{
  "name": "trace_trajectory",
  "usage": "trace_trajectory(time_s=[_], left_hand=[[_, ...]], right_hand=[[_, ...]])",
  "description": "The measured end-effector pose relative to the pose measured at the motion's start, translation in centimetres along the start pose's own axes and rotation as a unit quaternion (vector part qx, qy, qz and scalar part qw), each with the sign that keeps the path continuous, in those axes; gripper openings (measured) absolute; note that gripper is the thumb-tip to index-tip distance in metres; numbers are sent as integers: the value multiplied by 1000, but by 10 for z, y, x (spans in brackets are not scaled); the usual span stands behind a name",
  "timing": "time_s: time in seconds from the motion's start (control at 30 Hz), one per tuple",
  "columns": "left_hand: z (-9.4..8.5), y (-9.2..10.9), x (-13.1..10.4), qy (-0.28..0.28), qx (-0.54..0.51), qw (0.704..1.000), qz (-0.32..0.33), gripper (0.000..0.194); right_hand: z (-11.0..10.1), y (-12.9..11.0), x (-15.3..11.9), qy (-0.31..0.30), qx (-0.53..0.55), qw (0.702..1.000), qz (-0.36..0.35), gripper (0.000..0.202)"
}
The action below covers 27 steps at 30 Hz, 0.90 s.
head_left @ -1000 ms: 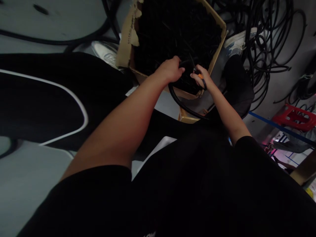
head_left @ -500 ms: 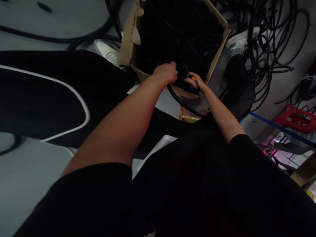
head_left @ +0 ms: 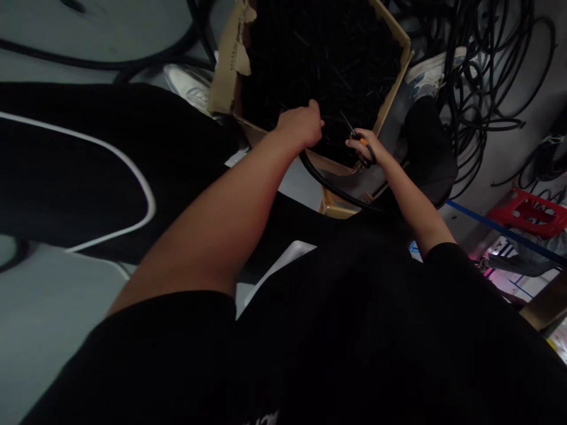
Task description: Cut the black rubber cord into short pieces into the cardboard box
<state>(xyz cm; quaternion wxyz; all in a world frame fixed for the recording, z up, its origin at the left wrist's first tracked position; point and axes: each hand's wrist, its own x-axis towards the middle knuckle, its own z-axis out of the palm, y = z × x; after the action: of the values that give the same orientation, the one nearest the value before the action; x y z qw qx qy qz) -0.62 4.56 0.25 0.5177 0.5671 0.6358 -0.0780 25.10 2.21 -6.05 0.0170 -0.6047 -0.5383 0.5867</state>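
Over the near edge of a cardboard box [head_left: 225, 82], my left hand [head_left: 301, 125] is closed on a thick black hose [head_left: 325, 184], which curves from under the hand back toward my lap. To its right, my right hand [head_left: 368, 149] grips scissors [head_left: 364, 141] with black and orange handles; their blades point away from me, over the box. A gap separates the scissors from my left hand. Dark short pieces [head_left: 328, 65] fill the box, too dim to make out one by one.
Coils of black hose [head_left: 482, 88] lie on the floor at the right, near my shoe [head_left: 432, 77]. A red plastic stool [head_left: 529, 212] stands farther right. Another hose [head_left: 110, 62] runs across the floor at upper left. A wooden piece [head_left: 339, 206] sits below the box.
My right hand with the scissors has moved right, away from my left hand. The left hand has barely shifted and keeps its hold on the hose.
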Motion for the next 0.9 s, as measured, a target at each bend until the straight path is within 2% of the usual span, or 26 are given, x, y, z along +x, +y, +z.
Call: trace_trajectory(time_s=[0.17,0.3,0.4,0.57,0.67,0.8,0.9], left_hand=[[1,-2,2,5,-43,999,8,60],[-1,-3,1,1,-67,998,22,56],[-4,-4,1,2,-60,997,38,52],[-3,-5,2,12,-20,997,73,45],[-3,-5,0,8,-12,997,80,46],[-8,-2,-6,18,-27,998,59,48],[-12,3,-9,32,-43,998,30,52]], right_hand=[[11,-15,-18,21,28,999,3,66],[13,-22,-17,33,25,999,-3,70],[4,-18,-16,21,11,1000,-15,69],[-27,-10,-12,-65,-9,996,-64,63],[-45,-7,-5,-93,-31,991,-89,55],[-51,6,2,-93,-37,992,-81,45],[-41,13,-3,-43,6,999,-29,43]])
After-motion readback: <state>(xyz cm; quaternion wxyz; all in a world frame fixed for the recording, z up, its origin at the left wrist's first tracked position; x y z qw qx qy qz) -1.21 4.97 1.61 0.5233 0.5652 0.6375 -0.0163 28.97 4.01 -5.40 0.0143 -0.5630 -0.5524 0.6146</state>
